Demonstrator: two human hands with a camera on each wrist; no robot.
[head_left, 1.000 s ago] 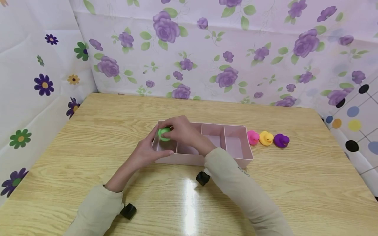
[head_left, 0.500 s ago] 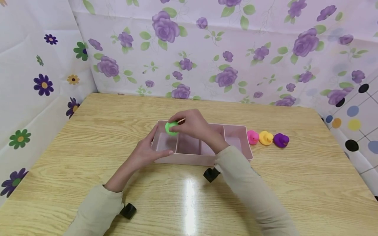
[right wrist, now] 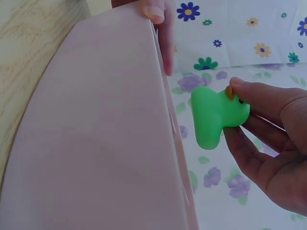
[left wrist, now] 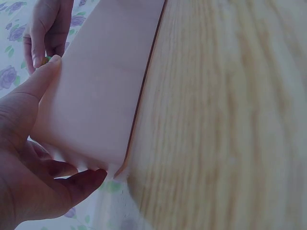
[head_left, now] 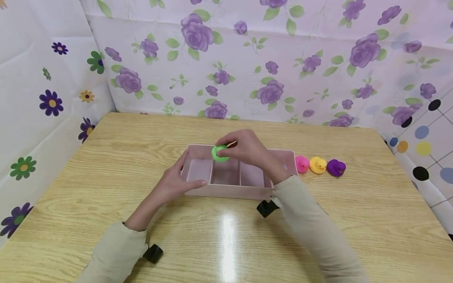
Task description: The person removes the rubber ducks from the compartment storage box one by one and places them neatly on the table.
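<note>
A green rubber duck (head_left: 215, 155) hangs above the second compartment from the left of a pink divided box (head_left: 228, 191). My right hand (head_left: 246, 148) pinches it by the head between thumb and fingers; in the right wrist view the duck (right wrist: 209, 119) shows its orange beak and one dark eye, body turned away from the palm. My left hand (head_left: 172, 180) grips the left end of the box, thumb over the front rim and fingers along the end wall. The left wrist view shows those fingertips (left wrist: 91, 179) against the wall. The compartments I can see into hold nothing.
Against the box's right end a pink duck (head_left: 302, 164), a yellow duck (head_left: 317, 165) and a purple duck (head_left: 336, 168) stand in a row on the wooden table (head_left: 198, 236). Flowered cloth (head_left: 244, 70) hangs behind the table.
My right hand has lifted the green duck out of the leftmost compartment and carried it rightwards over the second one. The left hand has stayed on the box.
</note>
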